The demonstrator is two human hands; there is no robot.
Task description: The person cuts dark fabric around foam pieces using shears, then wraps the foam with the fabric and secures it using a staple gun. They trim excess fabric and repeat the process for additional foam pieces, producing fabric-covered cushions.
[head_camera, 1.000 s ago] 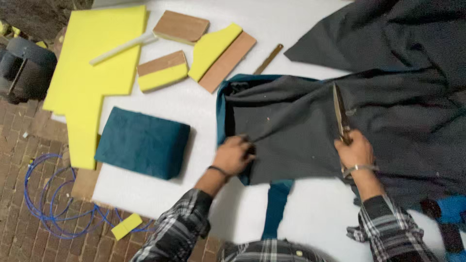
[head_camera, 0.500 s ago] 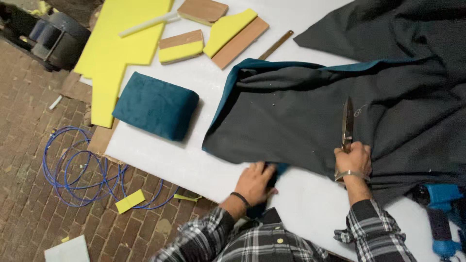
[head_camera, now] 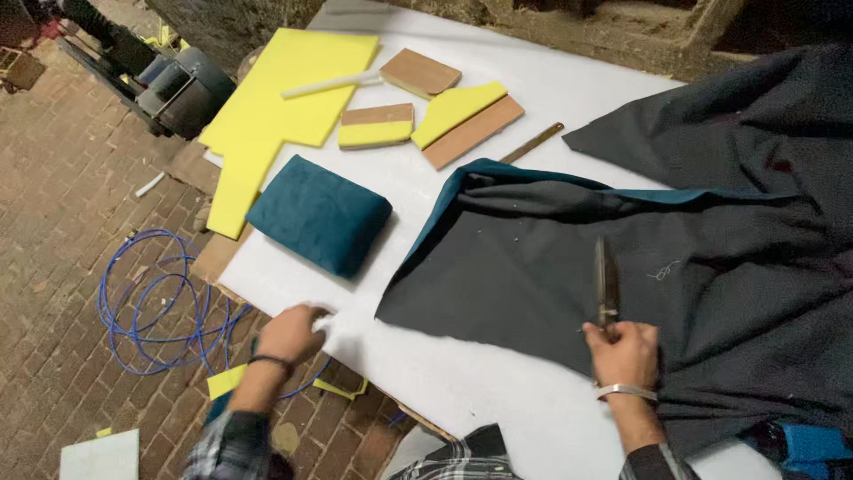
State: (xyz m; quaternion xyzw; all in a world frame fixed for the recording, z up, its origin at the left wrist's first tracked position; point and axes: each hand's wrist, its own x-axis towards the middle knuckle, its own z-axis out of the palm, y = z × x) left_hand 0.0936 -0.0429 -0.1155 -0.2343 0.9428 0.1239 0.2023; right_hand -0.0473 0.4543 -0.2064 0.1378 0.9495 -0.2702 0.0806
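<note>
My right hand (head_camera: pixel 622 354) grips a pair of scissors (head_camera: pixel 606 283), blades pointing away from me, over a large dark grey fabric (head_camera: pixel 506 284) with a teal underside showing along its folded far edge. The fabric covers the right half of the white-covered table (head_camera: pixel 462 382). My left hand (head_camera: pixel 289 333), blurred, is at the table's near left edge with its fingers curled on a bunched bit of the white cover. A teal cushion (head_camera: pixel 320 222) lies just beyond that hand, left of the fabric.
A yellow foam sheet (head_camera: pixel 284 98), three wood-and-foam blocks (head_camera: pixel 378 126), a white rod (head_camera: pixel 333 84) and a wooden stick (head_camera: pixel 531 142) lie at the table's far left. On the brick floor are a blue cable coil (head_camera: pixel 160 302) and yellow scraps (head_camera: pixel 227 380). A blue tool (head_camera: pixel 813 440) sits at the near right.
My left hand left the fabric's near edge and moved left to the table's edge. The teal strip it touched is gone from view. The right hand stays on the scissors.
</note>
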